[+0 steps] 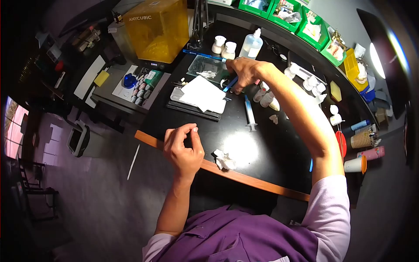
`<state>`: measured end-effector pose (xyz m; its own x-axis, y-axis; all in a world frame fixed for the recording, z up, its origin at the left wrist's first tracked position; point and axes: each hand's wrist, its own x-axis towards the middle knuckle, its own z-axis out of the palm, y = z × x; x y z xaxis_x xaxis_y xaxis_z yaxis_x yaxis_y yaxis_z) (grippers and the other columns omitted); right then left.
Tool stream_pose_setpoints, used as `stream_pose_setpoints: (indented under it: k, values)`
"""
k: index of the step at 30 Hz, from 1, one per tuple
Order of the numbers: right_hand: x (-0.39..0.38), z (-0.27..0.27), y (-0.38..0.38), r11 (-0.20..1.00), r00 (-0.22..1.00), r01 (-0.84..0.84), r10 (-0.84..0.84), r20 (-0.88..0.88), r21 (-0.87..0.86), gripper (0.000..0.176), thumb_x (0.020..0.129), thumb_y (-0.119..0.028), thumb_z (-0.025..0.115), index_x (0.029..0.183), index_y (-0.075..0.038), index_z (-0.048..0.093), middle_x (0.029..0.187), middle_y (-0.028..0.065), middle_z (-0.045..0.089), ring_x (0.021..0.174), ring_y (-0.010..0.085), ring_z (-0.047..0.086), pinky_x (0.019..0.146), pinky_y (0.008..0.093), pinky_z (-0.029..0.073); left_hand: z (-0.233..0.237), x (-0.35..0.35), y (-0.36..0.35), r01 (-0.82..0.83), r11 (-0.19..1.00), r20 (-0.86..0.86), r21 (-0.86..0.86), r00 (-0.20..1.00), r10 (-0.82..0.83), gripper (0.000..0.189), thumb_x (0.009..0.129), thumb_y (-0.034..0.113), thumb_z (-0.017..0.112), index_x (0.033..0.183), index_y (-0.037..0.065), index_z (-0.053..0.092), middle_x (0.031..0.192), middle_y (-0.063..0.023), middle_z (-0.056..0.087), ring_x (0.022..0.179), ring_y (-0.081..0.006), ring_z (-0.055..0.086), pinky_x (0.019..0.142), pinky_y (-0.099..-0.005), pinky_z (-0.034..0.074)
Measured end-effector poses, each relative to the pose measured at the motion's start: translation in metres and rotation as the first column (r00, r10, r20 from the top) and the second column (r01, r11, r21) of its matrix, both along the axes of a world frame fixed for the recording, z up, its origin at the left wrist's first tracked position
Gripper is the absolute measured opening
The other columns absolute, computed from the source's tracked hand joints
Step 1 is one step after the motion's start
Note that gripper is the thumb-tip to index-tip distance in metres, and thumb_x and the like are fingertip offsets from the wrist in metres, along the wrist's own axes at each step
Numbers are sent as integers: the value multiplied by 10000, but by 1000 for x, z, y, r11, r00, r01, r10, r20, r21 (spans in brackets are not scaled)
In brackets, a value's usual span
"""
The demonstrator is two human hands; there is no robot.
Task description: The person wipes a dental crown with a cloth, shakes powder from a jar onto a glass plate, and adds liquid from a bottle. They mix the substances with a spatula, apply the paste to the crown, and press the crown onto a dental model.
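My left hand [183,146] is raised at the table's front edge, its fingers curled and thumb near the index finger in a pinch. Whatever is between the tips, if anything, is too small to make out. My right hand [245,72] reaches across the table, fingers bent downward and apart. Beneath it lies a slim blue stick [230,84], partly hidden by the fingers. White paper sheets [203,94] rest on a dark tray, left of that hand. Nearer to me is a syringe [249,112] with a blue front part. Small bottles [265,97] stand beside my right wrist.
A crumpled tissue [224,160] lies near the wooden table edge [244,177]. Behind my right hand stand a clear squeeze bottle [251,45] and two white-capped jars [219,45]. Green bins [313,29] line the back. At far left is a yellow-covered ANYCUBIC machine [156,32].
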<state>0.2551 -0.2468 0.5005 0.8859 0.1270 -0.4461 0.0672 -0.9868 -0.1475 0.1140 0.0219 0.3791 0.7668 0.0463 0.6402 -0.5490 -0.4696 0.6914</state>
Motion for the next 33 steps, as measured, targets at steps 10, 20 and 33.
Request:
stream_pose_setpoints:
  k: [10, 20, 33]
  values:
    - [-1, -14, -11, 996, 984, -80, 72, 161, 40, 915, 672, -186, 928, 1423, 74, 475, 1136, 276, 711, 1068, 413, 723, 909, 452, 630, 2, 0, 0, 0, 999, 35, 38, 999, -1, 110, 881, -18, 780, 952, 65, 765, 842, -41, 747, 717, -243, 636, 639, -364, 505]
    - [2, -31, -14, 995, 966, -86, 96, 242, -53, 1069, 681, -320, 904, 1508, 116, 384, 1067, 289, 667, 1024, 433, 710, 861, 466, 637, -1, 0, 1, -11, 1000, 23, 29, 1000, 10, 85, 886, 5, 797, 949, 62, 791, 841, -27, 747, 728, -194, 606, 668, -335, 488]
    - [7, -32, -14, 991, 987, -62, 79, 143, -121, 1031, 673, -365, 904, 1473, 117, 469, 1302, 304, 536, 1213, 455, 607, 1013, 494, 580, -3, 1, 0, 3, 1000, 23, 18, 1000, -4, 98, 891, -5, 791, 963, 61, 788, 827, -35, 744, 734, -192, 612, 668, -331, 488]
